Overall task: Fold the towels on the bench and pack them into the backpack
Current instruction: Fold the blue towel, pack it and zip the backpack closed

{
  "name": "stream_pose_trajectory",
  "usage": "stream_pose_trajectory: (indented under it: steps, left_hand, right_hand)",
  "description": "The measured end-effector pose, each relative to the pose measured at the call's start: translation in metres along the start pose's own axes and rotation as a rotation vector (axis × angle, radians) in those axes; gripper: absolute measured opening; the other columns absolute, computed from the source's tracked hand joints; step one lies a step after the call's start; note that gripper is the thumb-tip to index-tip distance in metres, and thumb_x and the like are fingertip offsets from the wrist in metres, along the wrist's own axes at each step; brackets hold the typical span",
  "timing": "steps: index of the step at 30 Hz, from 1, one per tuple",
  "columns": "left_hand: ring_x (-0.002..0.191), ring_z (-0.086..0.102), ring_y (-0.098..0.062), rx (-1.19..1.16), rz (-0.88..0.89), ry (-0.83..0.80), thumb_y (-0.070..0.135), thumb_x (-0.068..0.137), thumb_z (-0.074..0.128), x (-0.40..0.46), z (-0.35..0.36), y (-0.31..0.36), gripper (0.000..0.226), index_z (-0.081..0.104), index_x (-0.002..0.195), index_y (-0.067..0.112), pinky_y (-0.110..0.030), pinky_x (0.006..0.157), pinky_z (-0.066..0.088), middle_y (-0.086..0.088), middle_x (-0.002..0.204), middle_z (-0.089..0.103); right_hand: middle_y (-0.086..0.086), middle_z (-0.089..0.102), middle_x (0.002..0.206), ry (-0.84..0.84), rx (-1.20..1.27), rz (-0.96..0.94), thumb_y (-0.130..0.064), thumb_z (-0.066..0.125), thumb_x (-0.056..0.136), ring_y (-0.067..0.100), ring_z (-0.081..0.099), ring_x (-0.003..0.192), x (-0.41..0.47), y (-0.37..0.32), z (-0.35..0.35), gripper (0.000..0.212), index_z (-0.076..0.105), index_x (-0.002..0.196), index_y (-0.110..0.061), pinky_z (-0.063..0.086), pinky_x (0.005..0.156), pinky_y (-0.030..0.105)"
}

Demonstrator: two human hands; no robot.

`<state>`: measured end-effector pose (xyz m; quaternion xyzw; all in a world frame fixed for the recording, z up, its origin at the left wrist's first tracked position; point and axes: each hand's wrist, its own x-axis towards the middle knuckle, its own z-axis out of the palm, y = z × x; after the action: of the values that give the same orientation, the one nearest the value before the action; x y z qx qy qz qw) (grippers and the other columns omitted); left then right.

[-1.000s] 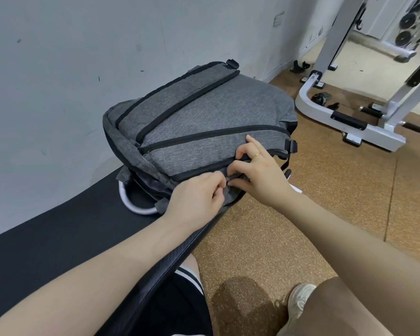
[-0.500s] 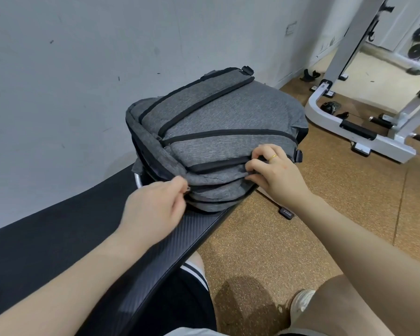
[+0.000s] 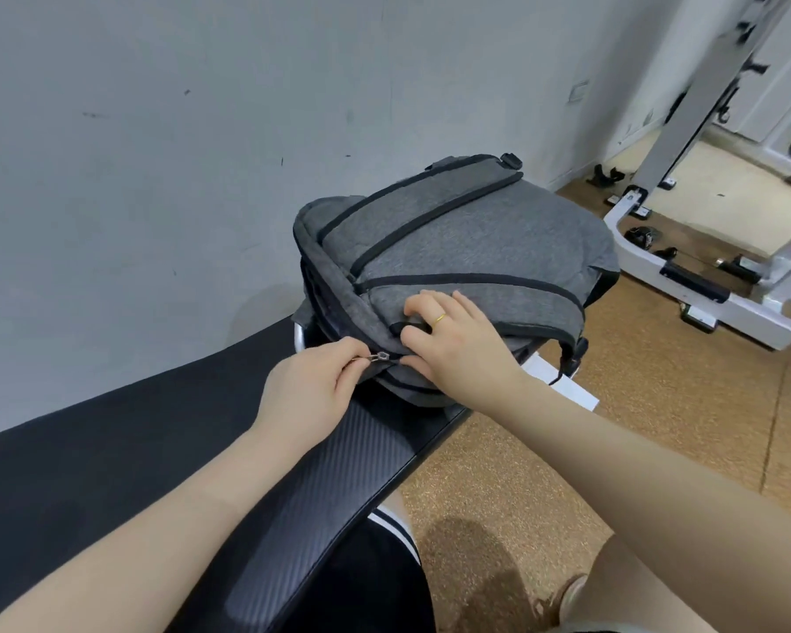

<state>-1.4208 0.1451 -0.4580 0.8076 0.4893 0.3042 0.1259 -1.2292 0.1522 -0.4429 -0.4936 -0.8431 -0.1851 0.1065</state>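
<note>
A grey backpack with black zipper lines lies flat at the far end of the black bench. My left hand pinches a small metal zipper pull at the bag's near left corner. My right hand, with a gold ring, presses down on the bag's near edge beside the zipper, fingers curled into the fabric. No towel shows anywhere; the bag's inside is hidden.
A grey wall runs along the bench's far side. White gym machine frame stands on the cork floor at the right. A white sheet pokes out below the bag. My legs and a shoe sit below the bench edge.
My left hand has travelled left along the bag's near edge with the zipper pull. My right hand stayed pressed on the bag. The camera view shifted so the bag sits further right.
</note>
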Motion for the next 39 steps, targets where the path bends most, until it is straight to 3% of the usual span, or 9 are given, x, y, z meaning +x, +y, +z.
stream_pose_trajectory:
  steps: [5, 8, 15, 19, 23, 27, 30, 36, 39]
  left_hand:
    - [0.08, 0.061, -0.026, -0.031, -0.261, 0.099, 0.023, 0.093, 0.05, 0.031, 0.003, -0.045, 0.015, 0.062, 0.099, 0.018, -0.037, 0.07, 0.048, -0.003, 0.086, 0.068]
    - [0.087, 0.06, -0.033, -0.101, -0.414, 0.142, 0.024, 0.094, 0.047, 0.059, 0.004, -0.076, 0.017, 0.061, 0.097, 0.015, -0.04, 0.074, 0.049, -0.011, 0.091, 0.068]
    - [0.077, 0.053, -0.024, -0.212, -0.469, 0.185, 0.014, 0.095, 0.042, 0.103, -0.006, -0.078, 0.016, 0.057, 0.094, 0.008, -0.028, 0.066, 0.037, -0.009, 0.087, 0.063]
    - [0.055, 0.051, -0.013, -0.592, -0.558, 0.246, 0.012, 0.095, 0.042, 0.102, -0.008, -0.069, 0.015, 0.047, 0.081, 0.015, -0.01, 0.047, 0.039, 0.002, 0.078, 0.06]
    - [0.056, 0.048, -0.01, -0.838, -0.685, 0.236, 0.013, 0.094, 0.047, 0.106, -0.02, -0.07, 0.014, 0.05, 0.081, 0.016, -0.017, 0.052, 0.037, 0.001, 0.077, 0.062]
    - [0.055, 0.044, -0.007, -0.948, -0.761, 0.25, 0.013, 0.092, 0.054, 0.108, -0.021, -0.077, 0.014, 0.057, 0.078, 0.015, -0.014, 0.049, 0.036, 0.002, 0.072, 0.06]
    - [0.057, 0.045, -0.007, -0.973, -0.75, 0.271, 0.012, 0.092, 0.053, 0.115, -0.02, -0.085, 0.014, 0.058, 0.079, 0.014, -0.011, 0.047, 0.038, 0.001, 0.069, 0.057]
    - [0.059, 0.052, -0.01, -0.986, -0.822, 0.318, 0.027, 0.087, 0.06, 0.121, -0.002, -0.083, 0.016, 0.045, 0.087, 0.021, -0.022, 0.054, 0.04, 0.001, 0.079, 0.055]
    - [0.055, 0.053, -0.01, -1.018, -0.933, 0.083, 0.043, 0.084, 0.06, 0.121, -0.001, -0.085, 0.029, 0.052, 0.085, 0.016, -0.02, 0.049, 0.04, -0.001, 0.075, 0.056]
  right_hand:
    - [0.007, 0.059, 0.094, 0.013, 0.029, -0.068, -0.031, 0.05, 0.08, 0.029, 0.06, 0.089, -0.003, 0.003, -0.006, 0.015, 0.046, 0.081, -0.017, 0.052, 0.074, 0.037]
    - [0.004, 0.06, 0.094, -0.049, 0.018, -0.102, -0.031, 0.057, 0.078, 0.025, 0.06, 0.086, -0.006, 0.006, -0.013, 0.015, 0.052, 0.079, -0.017, 0.051, 0.062, 0.029]
    - [0.004, 0.061, 0.092, -0.232, -0.038, -0.171, -0.034, 0.06, 0.077, 0.026, 0.062, 0.087, -0.009, 0.009, -0.012, 0.017, 0.058, 0.075, -0.017, 0.054, 0.065, 0.03]
    - [-0.002, 0.061, 0.077, -0.173, 0.074, -0.098, -0.05, 0.034, 0.086, 0.021, 0.063, 0.068, 0.027, 0.009, -0.036, 0.042, 0.06, 0.08, -0.018, 0.045, 0.044, 0.028]
    - [0.005, 0.062, 0.112, -0.104, 0.211, -0.022, -0.029, 0.041, 0.095, 0.026, 0.056, 0.103, 0.109, 0.013, -0.044, 0.031, 0.059, 0.115, -0.014, 0.047, 0.08, 0.039]
    - [0.006, 0.052, 0.135, -0.403, 0.347, -0.045, -0.028, 0.048, 0.094, 0.024, 0.046, 0.123, 0.187, 0.017, -0.009, 0.041, 0.048, 0.132, -0.014, 0.037, 0.102, 0.037]
    - [0.005, 0.061, 0.12, -0.613, 0.345, -0.173, -0.032, 0.055, 0.09, 0.021, 0.054, 0.11, 0.221, 0.012, 0.013, 0.037, 0.059, 0.121, -0.011, 0.041, 0.088, 0.029]
    - [0.004, 0.062, 0.086, -0.627, 0.396, -0.264, -0.02, 0.061, 0.084, 0.015, 0.05, 0.079, 0.25, 0.013, 0.033, 0.016, 0.067, 0.09, -0.006, 0.038, 0.065, 0.026]
    - [-0.001, 0.06, 0.075, -0.691, 0.53, -0.223, -0.013, 0.062, 0.082, 0.012, 0.05, 0.074, 0.253, 0.018, 0.037, 0.007, 0.064, 0.076, -0.012, 0.038, 0.066, 0.024]
